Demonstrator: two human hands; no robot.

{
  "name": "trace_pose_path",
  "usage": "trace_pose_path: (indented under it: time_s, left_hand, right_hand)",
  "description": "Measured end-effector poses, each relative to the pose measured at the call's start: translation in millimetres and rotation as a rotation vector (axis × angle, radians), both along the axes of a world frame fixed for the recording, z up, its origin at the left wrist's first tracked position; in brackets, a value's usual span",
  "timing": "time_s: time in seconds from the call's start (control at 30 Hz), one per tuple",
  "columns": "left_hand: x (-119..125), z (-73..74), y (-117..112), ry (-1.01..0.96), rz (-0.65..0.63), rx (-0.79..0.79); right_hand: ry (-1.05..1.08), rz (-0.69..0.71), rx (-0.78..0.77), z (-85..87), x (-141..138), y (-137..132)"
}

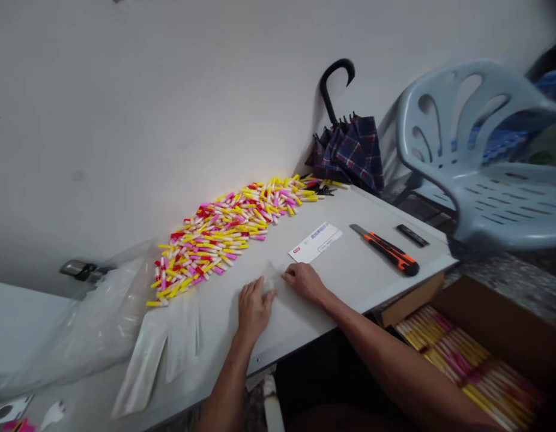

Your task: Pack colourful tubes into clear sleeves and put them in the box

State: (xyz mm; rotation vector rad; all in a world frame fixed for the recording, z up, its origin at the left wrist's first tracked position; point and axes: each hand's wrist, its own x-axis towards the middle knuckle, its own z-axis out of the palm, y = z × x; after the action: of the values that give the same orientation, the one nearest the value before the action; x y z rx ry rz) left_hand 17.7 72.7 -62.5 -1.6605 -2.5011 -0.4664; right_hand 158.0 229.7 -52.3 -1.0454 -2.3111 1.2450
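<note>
A small clear plastic bag [272,273], hard to make out against the white tabletop, lies between my two hands. My right hand [305,282] pinches its right side, with thumb and forefinger pressed together. My left hand [254,309] rests on the table at the bag's left, fingers stretched forward and the thumb apart, close to the plastic. Just beyond my right hand is a white printed card [314,242]. A long heap of small yellow, red, pink and white plastic tubes [219,237] spreads along the wall. Flat clear bags [143,363] lie stacked left of my left hand.
An orange-black utility knife [388,252], blade showing, and a black blade case [412,235] lie at right. A plaid umbrella [350,150] leans at the back corner beside a blue chair [480,150]. Below right, a cardboard box [498,318] holds packed tubes. A large plastic bag [102,318] lies left.
</note>
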Motion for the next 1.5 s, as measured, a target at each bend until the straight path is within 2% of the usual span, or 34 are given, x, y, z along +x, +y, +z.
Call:
trace_pose_path:
  time_s: [0.2,0.33,0.5,0.8,0.93,1.1,1.27,1.5]
  left_hand:
    - [1.6,7.5,33.2,-0.134,0.004,-0.048]
    - [-1.4,9.3,36.2,-0.21,0.0,-0.035]
    - [1.7,6.4,38.7,-0.166,-0.028,-0.08]
    - [10.5,-1.3,67.7,-0.236,-0.011,-0.002]
    - [12.2,-2.2,70.4,-0.266,0.051,-0.016]
    - [17.5,1.5,69.5,-0.196,0.005,-0.043]
    - [22.3,6.3,71.4,-0.21,0.07,-0.072]
    - [39.5,7.4,66.7,-0.058,0.072,-0.128]
  right_hand:
    - [-0.082,0.031,0.049,1.0,0.9,-1.9]
    - [-0.2,-0.028,0.071,1.6,1.1,-4.6]
    - [-0.288,-0.036,0.138,-3.6,-1.7,-5.4]
    - [-0.291,-0.037,0.12,-1.4,-6.3,2.4]
    - [-0.285,-0.058,0.125,-1.5,-6.1,1.1]
    - [-0.241,-0.069,0.116,-6.3,-5.4,1.5]
    - [-0.24,-0.078,0.109,-10.0,-6.7,2.7]
    - [-0.332,-0.116,0.199,-3.4,-2.8,-5.1]
